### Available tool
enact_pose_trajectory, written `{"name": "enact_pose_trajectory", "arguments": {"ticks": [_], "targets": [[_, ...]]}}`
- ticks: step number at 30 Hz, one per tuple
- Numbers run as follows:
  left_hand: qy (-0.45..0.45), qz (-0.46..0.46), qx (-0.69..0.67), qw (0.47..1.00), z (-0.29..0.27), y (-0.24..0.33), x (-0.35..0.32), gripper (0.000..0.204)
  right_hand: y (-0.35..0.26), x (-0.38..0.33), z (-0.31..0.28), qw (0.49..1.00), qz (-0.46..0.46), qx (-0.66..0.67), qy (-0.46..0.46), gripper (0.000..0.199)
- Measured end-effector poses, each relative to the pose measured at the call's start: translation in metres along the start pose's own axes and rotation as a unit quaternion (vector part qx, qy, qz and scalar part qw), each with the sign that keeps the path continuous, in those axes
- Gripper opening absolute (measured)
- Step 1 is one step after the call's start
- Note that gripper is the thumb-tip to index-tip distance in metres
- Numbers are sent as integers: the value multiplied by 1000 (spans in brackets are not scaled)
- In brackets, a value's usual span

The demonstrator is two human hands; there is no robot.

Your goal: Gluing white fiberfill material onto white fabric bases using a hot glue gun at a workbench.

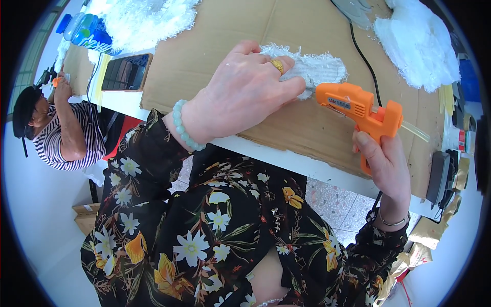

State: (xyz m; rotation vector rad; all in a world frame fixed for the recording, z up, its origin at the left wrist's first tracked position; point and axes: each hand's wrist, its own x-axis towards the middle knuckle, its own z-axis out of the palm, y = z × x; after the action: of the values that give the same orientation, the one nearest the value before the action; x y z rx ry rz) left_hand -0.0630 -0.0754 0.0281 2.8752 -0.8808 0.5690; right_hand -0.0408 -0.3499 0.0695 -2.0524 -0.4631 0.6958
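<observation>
orange glue gun (353, 105): held by its handle in the right grip (383, 161), fingers wrapped around it; nozzle directed toward the left grip (250, 84).
white fringed piece (327, 69): on the cardboard (317, 128), partly under the left grip, extending to its right.
left grip: fingers bent over the piece; pinching or merely pressing, cannot tell.
step in hand: apparently applying glue at the piece's near edge.
next move: calls for steady left grip, fingertips clear of nozzle.
</observation>
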Motion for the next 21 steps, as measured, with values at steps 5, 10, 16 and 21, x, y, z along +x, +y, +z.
{"name": "enact_pose_trajectory", "arguments": {"ticks": [5, 10, 16, 21], "targets": [[-5, 2, -7, 1000, 0, -1, -1, 20, 1, -2, 0, 1000, -14, -6, 3, 31], [-12, 16, -10, 1000, -2, -2, -1, 13, 1, -2, 1, 999, -31, -28, 11, 30], [-7, 13, 1, 1000, -1, 1, -3, 11, 3, 10, 2, 999, -19, 5, 41, 38], [48, 24, -13, 998, 3, 1, -2, 5, 2, 3, -2, 994, -21, 70, 77, 28]]}}
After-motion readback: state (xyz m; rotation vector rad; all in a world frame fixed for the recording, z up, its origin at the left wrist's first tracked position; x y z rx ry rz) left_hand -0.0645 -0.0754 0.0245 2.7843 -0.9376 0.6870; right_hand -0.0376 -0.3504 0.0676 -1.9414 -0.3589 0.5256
